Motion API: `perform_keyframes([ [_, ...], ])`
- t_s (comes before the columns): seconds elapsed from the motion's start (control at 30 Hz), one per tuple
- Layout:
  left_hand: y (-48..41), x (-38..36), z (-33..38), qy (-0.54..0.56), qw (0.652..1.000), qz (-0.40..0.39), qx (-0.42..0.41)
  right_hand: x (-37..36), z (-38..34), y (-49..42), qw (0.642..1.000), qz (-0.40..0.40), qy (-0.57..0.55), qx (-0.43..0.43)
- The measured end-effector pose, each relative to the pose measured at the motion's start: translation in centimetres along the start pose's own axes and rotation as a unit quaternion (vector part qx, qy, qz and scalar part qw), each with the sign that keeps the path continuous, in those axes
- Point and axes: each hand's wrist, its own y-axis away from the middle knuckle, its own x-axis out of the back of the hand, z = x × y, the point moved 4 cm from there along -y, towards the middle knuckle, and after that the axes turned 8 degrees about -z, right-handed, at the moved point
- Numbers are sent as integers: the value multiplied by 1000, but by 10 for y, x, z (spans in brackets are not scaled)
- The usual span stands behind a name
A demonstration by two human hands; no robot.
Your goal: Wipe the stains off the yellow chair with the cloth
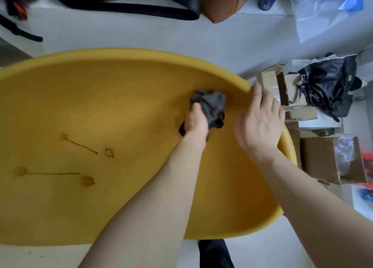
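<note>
The yellow chair (105,98) fills the middle of the view, seen from above. Brown stains (80,145) with thin run lines and small blotches mark its left part. My left hand (196,122) grips a crumpled grey cloth (212,104) and holds it against the chair's surface near the right side, well away from the stains. My right hand (260,118) lies flat with straight fingers over the chair's right rim, fingertips at the edge.
Cardboard boxes (331,158) and a black plastic bag (327,82) crowd the floor right of the chair. Black bags and straps (141,7), a brown leather bag (224,1) and clear plastic (323,7) lie beyond it. A dark trouser leg (214,253) shows below.
</note>
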Motion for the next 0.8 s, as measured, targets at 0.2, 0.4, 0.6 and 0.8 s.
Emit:
perform_keyframes([
  [0.2, -19, -60, -96, 4, 987, -84, 139, 0, 4, 1, 998, 9, -64, -7],
  [0.4, -2, -16, 28, 202, 979, 26, -13, -1, -1, 4, 1000, -11, -16, -12],
  [0.6, -26, 46, 74, 342, 921, 140, -122, -2, 2, 3, 999, -34, 9, -5],
  [0.8, -20, -17, 5, 73, 990, 89, -86, -3, 0, 1, 999, -47, 1, -6],
])
